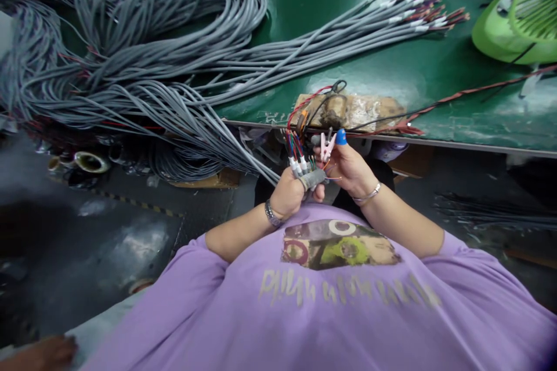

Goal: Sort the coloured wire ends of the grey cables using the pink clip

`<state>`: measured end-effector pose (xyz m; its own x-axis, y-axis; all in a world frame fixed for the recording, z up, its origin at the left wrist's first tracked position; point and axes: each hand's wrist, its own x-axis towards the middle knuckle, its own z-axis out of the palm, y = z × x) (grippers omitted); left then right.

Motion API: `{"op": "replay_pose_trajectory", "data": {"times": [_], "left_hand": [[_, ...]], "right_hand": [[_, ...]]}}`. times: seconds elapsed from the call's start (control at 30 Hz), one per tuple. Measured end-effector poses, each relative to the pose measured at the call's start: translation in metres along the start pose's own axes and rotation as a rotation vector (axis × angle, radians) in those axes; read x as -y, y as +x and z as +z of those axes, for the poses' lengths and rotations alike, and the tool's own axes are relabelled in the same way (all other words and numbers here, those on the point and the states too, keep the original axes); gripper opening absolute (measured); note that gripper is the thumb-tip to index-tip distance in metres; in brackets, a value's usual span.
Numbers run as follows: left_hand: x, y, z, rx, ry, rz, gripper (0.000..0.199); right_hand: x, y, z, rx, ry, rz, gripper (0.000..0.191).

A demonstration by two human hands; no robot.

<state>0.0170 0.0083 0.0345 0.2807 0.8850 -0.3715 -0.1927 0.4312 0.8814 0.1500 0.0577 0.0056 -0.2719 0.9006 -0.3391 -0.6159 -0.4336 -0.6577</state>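
Observation:
Close to my body, just off the table's front edge, my left hand (290, 194) is wrapped round several grey cable ends (300, 168) with coloured wires fanning out at the top. Beside it, my right hand (348, 171), with a blue cover on one fingertip, pinches a pale pink clip (327, 148). Thin orange wires stick out between the two hands. A grey cylindrical piece (314, 178) lies across the cable ends at my left hand.
Long bundles of grey cable (165, 40) cover the left of the green table (418, 93). A taped block (357, 109) with black and red wires sits at its front edge. A green basket (500, 40) stands at the right. Another person's hand (41, 353) shows bottom left.

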Motion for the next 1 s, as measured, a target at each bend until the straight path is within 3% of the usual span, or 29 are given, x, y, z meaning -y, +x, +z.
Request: {"op": "replay_pose_trajectory", "data": {"times": [0.2, 0.47, 0.67, 0.9, 1.0], "left_hand": [[0.001, 0.0, 0.0, -0.009, -0.014, -0.012, 0.036], [0.002, -0.002, -0.004, 0.015, 0.036, -0.013, 0.039], [0.007, -0.011, -0.007, 0.021, 0.038, 0.081, 0.038], [0.007, -0.01, -0.002, -0.078, 0.019, 0.056, 0.039], [0.007, -0.008, -0.001, -0.088, 0.011, 0.076, 0.038]], "right_hand": [[-0.001, 0.002, 0.002, -0.046, 0.062, -0.028, 0.049], [0.001, -0.002, 0.002, -0.002, 0.106, 0.051, 0.055], [0.005, -0.008, 0.001, 0.036, 0.057, 0.088, 0.057], [0.007, -0.011, 0.0, -0.026, -0.016, 0.034, 0.032], [0.007, -0.012, 0.0, -0.035, -0.042, 0.019, 0.031]]}}
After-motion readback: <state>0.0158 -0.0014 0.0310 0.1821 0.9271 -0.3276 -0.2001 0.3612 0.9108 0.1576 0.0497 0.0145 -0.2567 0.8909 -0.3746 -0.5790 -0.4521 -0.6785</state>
